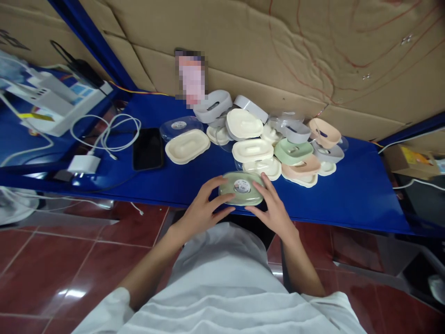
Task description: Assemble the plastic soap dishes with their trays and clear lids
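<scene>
Green dish [242,189] struck me as light, stiff and slick, best held by its ends, where left hand [204,204] and right hand [273,208] clasped it, fingers half-spread.

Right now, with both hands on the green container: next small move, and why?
I'd probably press the clear cover down gently along its rim: the left hand and right hand flank the green container, fingers at both ends, and the view doesn't show whether the cover is fully seated.
</scene>
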`<state>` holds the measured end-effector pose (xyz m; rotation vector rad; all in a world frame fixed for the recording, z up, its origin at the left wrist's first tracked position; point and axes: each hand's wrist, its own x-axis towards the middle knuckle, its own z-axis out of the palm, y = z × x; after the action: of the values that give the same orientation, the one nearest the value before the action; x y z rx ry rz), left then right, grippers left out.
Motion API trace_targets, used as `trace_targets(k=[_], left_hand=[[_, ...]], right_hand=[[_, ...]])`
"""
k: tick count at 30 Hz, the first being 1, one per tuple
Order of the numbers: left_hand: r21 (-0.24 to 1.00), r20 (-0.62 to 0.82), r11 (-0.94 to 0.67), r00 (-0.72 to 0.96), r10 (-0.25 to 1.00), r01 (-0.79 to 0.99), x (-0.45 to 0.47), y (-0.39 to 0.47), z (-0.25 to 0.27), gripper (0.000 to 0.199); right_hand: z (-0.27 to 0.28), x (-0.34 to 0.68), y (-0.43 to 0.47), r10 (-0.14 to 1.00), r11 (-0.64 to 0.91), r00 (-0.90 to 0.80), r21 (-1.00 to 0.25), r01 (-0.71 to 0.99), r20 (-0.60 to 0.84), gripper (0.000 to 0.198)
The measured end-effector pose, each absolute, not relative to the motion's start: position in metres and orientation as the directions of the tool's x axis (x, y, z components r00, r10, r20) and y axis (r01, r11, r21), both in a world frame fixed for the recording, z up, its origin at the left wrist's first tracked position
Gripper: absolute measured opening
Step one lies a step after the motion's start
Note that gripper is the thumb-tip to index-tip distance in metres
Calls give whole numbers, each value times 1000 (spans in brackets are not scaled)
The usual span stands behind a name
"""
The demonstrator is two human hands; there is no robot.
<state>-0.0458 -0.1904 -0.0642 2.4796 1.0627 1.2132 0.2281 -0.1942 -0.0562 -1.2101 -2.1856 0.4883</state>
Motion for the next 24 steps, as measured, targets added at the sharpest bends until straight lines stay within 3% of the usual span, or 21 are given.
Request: trace_targets(k=[9, 15, 24], left_hand=[[528, 531, -688, 439, 725, 498, -43, -185, -65, 52], [549, 485, -684, 484, 729, 480, -45, -184, -67, 54], [519, 535, -724, 487, 690, 454, -45, -184, -72, 52]], right_hand=[[-64, 229, -195, 830, 556, -376, -566, 609, 411, 76], [-66, 226, -199, 804, 574, -362, -460, 677, 471, 78], [-72, 226, -206, 731, 609, -355, -323, 724, 583, 83]])
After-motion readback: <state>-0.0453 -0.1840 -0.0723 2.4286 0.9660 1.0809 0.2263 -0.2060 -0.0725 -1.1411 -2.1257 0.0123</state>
